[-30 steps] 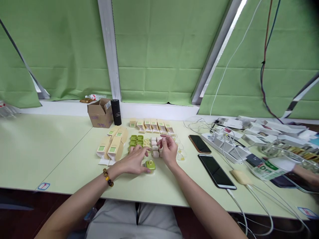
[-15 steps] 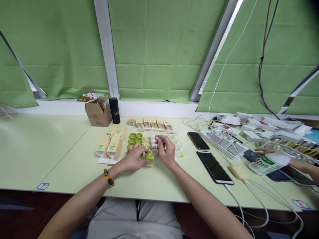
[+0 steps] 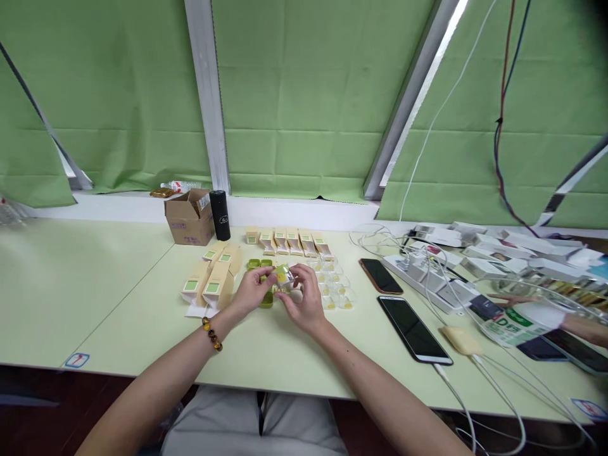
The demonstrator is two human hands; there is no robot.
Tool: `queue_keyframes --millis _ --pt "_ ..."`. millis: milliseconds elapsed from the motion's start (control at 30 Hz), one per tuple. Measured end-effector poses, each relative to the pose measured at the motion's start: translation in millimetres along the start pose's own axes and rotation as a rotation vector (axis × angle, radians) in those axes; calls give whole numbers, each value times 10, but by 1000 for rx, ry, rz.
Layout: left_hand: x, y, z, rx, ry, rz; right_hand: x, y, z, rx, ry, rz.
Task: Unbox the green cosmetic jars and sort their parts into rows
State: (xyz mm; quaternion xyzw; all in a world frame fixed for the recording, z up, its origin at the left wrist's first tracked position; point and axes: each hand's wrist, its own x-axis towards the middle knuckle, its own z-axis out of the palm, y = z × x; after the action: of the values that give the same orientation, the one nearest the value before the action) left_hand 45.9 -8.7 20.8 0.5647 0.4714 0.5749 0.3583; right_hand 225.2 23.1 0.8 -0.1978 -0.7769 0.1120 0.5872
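A small green box [image 3: 281, 273] with a clear, shiny part and a yellow mark is tilted up between my hands. My left hand [image 3: 253, 290] pinches it from the left, a beaded bracelet on the wrist. On the other side, the fingers of my right hand [image 3: 306, 303] are closed on its right edge. Beyond my hands lie open green boxes [image 3: 254, 263], partly covered by my fingers. Clear plastic covers [image 3: 338, 292] with yellow spots stand in rows to the right. The small white pieces near my right hand are mostly hidden.
Cream cartons [image 3: 221, 278] lie at left, with a row of cartons [image 3: 294, 240] behind. A cardboard box [image 3: 190, 218] and a black bottle [image 3: 219, 215] stand at the back. Phones [image 3: 414, 329], a power strip [image 3: 430, 284] and cables fill the right, where another person's hand [image 3: 577, 329] shows.
The green box has been lifted and tilted, its clear part now showing upward. My right hand has moved from the white pieces onto it.
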Motion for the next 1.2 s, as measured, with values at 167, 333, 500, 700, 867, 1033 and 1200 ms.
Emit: queue_keyframes --millis 167,333,500,700,867,1033,1200 --pt "-41 -104 38 61 70 51 -1 14 5 -44 16 21" --pt "-115 -21 37 28 113 127 -17 -37 8 31 24 122" --pt "-248 175 26 119 78 282 73 -82 -54 444 59 446" --pt "-320 265 29 233 80 403 194 24 -156 851 -46 698" --pt "-308 234 27 287 153 387 190 39 -167 900 -34 735" --pt "-338 203 83 308 109 321 144 -30 -90 712 60 625" --pt "-355 72 193 72 -58 139 25 -39 -8 183 168 290"
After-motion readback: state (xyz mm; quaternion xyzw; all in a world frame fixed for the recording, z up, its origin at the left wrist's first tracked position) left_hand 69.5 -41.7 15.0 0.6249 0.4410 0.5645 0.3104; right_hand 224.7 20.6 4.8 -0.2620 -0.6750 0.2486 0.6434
